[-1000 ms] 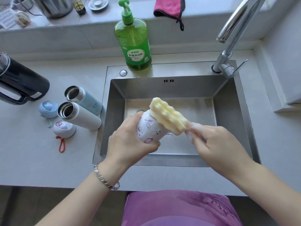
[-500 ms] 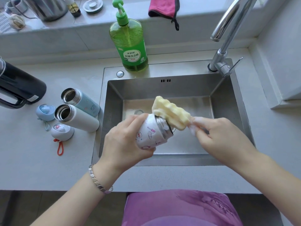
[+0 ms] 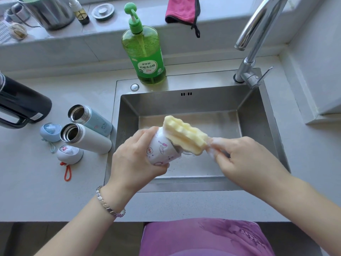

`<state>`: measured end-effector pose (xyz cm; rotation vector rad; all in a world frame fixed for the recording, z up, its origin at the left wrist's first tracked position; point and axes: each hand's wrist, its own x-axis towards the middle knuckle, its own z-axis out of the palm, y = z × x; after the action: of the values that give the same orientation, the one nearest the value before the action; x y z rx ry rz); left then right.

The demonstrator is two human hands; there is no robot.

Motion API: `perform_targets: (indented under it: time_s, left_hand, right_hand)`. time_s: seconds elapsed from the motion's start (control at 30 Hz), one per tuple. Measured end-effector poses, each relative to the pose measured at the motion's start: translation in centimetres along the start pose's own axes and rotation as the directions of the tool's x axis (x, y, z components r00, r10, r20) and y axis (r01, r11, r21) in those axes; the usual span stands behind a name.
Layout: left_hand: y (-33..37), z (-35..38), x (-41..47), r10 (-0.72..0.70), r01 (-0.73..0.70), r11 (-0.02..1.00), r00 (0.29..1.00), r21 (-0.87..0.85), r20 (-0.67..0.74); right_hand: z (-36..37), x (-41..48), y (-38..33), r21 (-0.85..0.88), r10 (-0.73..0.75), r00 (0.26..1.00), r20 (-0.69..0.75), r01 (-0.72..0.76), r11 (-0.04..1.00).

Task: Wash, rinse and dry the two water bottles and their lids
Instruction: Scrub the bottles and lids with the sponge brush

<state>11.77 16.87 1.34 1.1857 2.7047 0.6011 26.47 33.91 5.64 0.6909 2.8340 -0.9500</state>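
Over the steel sink (image 3: 127, 115) my left hand (image 3: 134, 163) grips a small white bottle with pink drawings (image 3: 162, 150), tilted with its mouth toward the right. My right hand (image 3: 239, 159), wet with foam, holds the handle of a yellow ribbed sponge brush (image 3: 186, 133), whose head lies across the bottle's mouth. On the counter to the left lie a pale blue bottle (image 3: 92, 119) and a white bottle (image 3: 86, 137), both open. Beside them rest a blue lid (image 3: 50, 132) and a white lid with a red loop (image 3: 69, 154).
A green dish soap pump bottle (image 3: 145, 54) stands behind the sink. The chrome tap (image 3: 252, 52) rises at the back right. A black jug (image 3: 20, 106) lies at the far left. A pink cloth (image 3: 181, 10) and a metal pot (image 3: 48, 12) sit on the ledge.
The sponge brush has shifted slightly across the bottle's mouth and the bottle has turned a little in my left hand. Both hands remain over the sink.
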Motion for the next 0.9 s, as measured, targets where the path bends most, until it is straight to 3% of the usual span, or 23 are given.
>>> perform_targets:
  time_s: [0.1,0.27,0.43,0.57,0.67,0.77,0.9]
  left_hand:
    - [-0.1,0.2,0.1,0.088,-0.087,0.993,0.996,0.076,-0.014]
    - [-0.5,0.0,0.4,0.048,-0.047,0.998,0.999,0.031,-0.02]
    - [-0.8,-0.2,0.0,0.138,-0.145,0.98,0.989,-0.138,-0.06]
    - [-0.5,-0.2,-0.4,-0.047,0.002,0.876,0.996,-0.483,-0.08]
    - [0.3,0.4,0.0,-0.263,0.188,0.748,0.965,-0.636,-0.024]
    - [0.5,1.3,0.7,-0.357,0.285,0.711,0.934,-0.643,0.018]
    - [0.9,1.7,0.6,-0.378,0.329,0.766,0.926,-0.552,0.028]
  right_hand:
    - [-0.2,1.0,0.1,-0.019,0.042,0.999,0.017,-0.042,0.999]
    - [-0.2,1.1,-0.5,-0.02,0.018,0.999,0.036,-0.018,1.0]
    - [-0.3,2.9,0.8,0.238,0.085,0.977,0.194,-0.131,0.962]
    - [-0.2,2.6,0.7,0.553,0.136,0.929,0.344,-0.317,0.771]
    - [1.0,1.9,0.2,0.652,0.188,0.932,0.31,-0.352,0.671]
    - [2.7,0.8,-0.4,0.681,0.197,0.962,0.189,-0.273,0.68]
    - [4.7,0.2,0.4,0.631,0.249,0.966,0.065,-0.233,0.74]
